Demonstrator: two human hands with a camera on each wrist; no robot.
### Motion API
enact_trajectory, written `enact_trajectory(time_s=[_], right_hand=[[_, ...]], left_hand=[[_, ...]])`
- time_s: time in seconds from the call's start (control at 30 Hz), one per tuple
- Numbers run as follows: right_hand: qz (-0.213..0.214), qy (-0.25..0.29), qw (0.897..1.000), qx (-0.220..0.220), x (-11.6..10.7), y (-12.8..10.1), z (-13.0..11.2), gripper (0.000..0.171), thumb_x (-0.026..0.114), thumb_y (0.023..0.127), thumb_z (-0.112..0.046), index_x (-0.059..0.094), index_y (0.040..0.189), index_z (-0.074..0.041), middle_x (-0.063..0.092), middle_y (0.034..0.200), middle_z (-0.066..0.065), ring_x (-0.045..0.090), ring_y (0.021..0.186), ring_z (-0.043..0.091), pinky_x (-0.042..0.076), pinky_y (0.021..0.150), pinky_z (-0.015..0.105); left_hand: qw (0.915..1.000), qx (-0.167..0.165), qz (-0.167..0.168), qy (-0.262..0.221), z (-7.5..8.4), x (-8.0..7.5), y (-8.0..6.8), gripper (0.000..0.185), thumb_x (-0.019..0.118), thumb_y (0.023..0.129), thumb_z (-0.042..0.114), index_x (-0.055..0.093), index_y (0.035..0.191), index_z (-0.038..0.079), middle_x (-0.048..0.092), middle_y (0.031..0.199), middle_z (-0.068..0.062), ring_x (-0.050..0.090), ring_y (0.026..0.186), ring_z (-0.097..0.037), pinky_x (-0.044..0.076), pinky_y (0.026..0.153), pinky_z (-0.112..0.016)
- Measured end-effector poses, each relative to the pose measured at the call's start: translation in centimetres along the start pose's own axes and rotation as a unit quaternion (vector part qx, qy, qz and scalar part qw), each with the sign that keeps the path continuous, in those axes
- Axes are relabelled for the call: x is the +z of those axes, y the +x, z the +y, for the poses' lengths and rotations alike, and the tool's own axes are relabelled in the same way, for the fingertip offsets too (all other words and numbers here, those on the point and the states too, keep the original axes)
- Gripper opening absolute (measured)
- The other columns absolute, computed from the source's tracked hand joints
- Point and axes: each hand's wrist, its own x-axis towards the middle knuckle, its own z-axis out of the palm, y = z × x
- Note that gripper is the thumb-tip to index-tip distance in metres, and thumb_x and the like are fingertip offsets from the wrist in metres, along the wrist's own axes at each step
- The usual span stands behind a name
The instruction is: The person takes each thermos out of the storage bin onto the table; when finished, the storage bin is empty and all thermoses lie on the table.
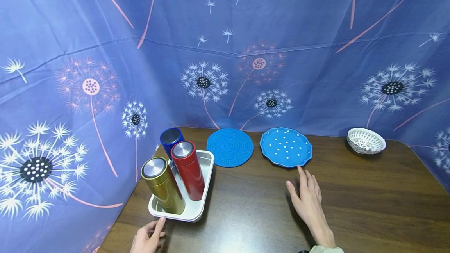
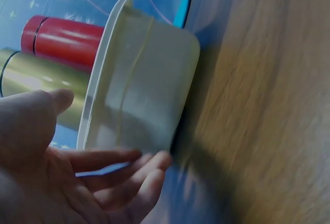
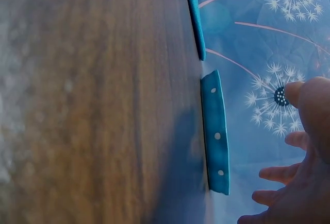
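My left hand (image 1: 149, 236) is at the near edge of a white rectangular tub (image 1: 191, 219), thumb tip close to its rim. In the left wrist view the fingers (image 2: 129, 188) are loosely bent beside the tub's wall. Inside stand a gold flask (image 1: 164, 186) and a red flask (image 1: 190, 173), both with silver-topped lids; a blue flask (image 1: 171, 138) rises behind them, its lower part hidden. My right hand (image 1: 309, 202) reaches over the table with fingers extended, index fingertip right at the near rim of a blue polka-dot plate (image 1: 286, 147) with a wavy edge.
A round blue woven mat (image 1: 230, 147) lies between the tub and the plate. Toward the back right sits a white openwork basket (image 1: 366, 141). Blue dandelion-print cloth (image 1: 302, 61) hangs behind and to the left of the brown wooden table (image 1: 379, 202).
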Motion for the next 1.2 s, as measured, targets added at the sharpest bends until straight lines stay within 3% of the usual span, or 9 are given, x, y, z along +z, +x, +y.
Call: enact_trajectory(time_s=[0.1, 0.2, 0.3, 0.4, 0.57, 0.8, 1.03, 1.2], right_hand=[[-0.01, -0.001, 1.0, 0.008, 0.0, 0.0, 0.0, 0.068, 0.047, 0.101, -0.038, 0.02, 0.154, -0.005, 0.02, 0.15, 0.039, 0.014, 0.137, 0.059, 0.013, 0.104, 0.072], [-0.02, -0.002, 1.0, 0.017, 0.1, 0.1, 0.0, 0.068, 0.046, 0.101, -0.039, 0.019, 0.154, -0.005, 0.018, 0.15, 0.039, 0.012, 0.138, 0.059, 0.011, 0.105, 0.072], [-0.026, -0.002, 0.999, 0.02, 0.1, 0.1, 0.1, 0.068, 0.046, 0.101, -0.038, 0.018, 0.154, -0.005, 0.018, 0.15, 0.039, 0.012, 0.138, 0.059, 0.011, 0.105, 0.072], [-0.026, 0.0, 0.999, 0.022, 0.1, 0.1, 0.1, 0.068, 0.047, 0.101, -0.037, 0.018, 0.154, -0.005, 0.018, 0.15, 0.039, 0.012, 0.138, 0.059, 0.011, 0.105, 0.072], [-0.02, 0.006, 1.0, 0.016, 0.1, 0.0, 0.1, 0.068, 0.048, 0.101, -0.035, 0.018, 0.154, -0.004, 0.019, 0.15, 0.039, 0.013, 0.138, 0.059, 0.012, 0.105, 0.072], [0.002, 0.023, 1.0, 0.005, 0.1, -0.3, 0.1, 0.066, 0.048, 0.102, -0.034, 0.021, 0.154, -0.004, 0.023, 0.149, 0.036, 0.02, 0.136, 0.057, 0.019, 0.098, 0.074], [0.043, 0.067, 0.997, -0.024, 0.3, -0.3, 0.0, 0.064, 0.054, 0.1, -0.027, 0.026, 0.152, -0.002, 0.03, 0.148, 0.032, 0.027, 0.134, 0.052, 0.027, 0.1, 0.068], [0.046, 0.1, 0.994, -0.017, 0.6, -0.4, -0.2, 0.068, 0.058, 0.098, -0.028, 0.025, 0.153, -0.004, 0.031, 0.148, 0.031, 0.029, 0.135, 0.05, 0.028, 0.1, 0.067]], left_hand=[[0.9994, 0.001, 0.023, 0.027, -0.2, -0.4, 0.4, 0.061, 0.048, 0.1, 0.034, 0.049, 0.125, -0.021, 0.068, 0.101, -0.029, 0.07, 0.088, -0.036, 0.053, 0.079, -0.045], [0.9985, 0.021, 0.042, 0.029, -0.1, -0.6, 0.7, 0.065, 0.046, 0.102, 0.029, 0.031, 0.135, -0.025, 0.051, 0.123, -0.041, 0.057, 0.112, -0.05, 0.041, 0.096, -0.059], [0.998, 0.036, 0.052, -0.007, 0.0, -0.8, 1.0, 0.066, 0.044, 0.103, 0.023, 0.017, 0.142, -0.023, 0.037, 0.133, -0.047, 0.045, 0.123, -0.056, 0.034, 0.103, -0.061], [0.9961, 0.053, 0.061, -0.035, 0.4, -1.0, 1.3, 0.064, 0.041, 0.103, 0.02, 0.012, 0.147, -0.017, 0.029, 0.141, -0.046, 0.038, 0.127, -0.058, 0.031, 0.105, -0.06], [0.9917, 0.088, 0.088, -0.033, 0.7, -0.8, 1.9, 0.054, 0.039, 0.103, 0.013, 0.022, 0.149, -0.009, 0.032, 0.145, -0.039, 0.04, 0.129, -0.052, 0.034, 0.104, -0.058], [0.9836, 0.122, 0.129, -0.032, 0.4, 0.2, 2.8, 0.046, 0.04, 0.097, 0.0, 0.036, 0.141, -0.013, 0.045, 0.135, -0.04, 0.044, 0.124, -0.053, 0.035, 0.099, -0.061], [0.9738, 0.111, 0.195, -0.036, 1.0, 0.5, 3.6, 0.04, 0.046, 0.092, -0.003, 0.052, 0.13, -0.012, 0.056, 0.126, -0.035, 0.052, 0.119, -0.05, 0.039, 0.096, -0.06], [0.973, 0.103, 0.204, -0.03, 1.6, 0.8, 4.0, 0.039, 0.048, 0.091, -0.003, 0.056, 0.128, -0.011, 0.056, 0.125, -0.034, 0.052, 0.118, -0.052, 0.04, 0.094, -0.062]])
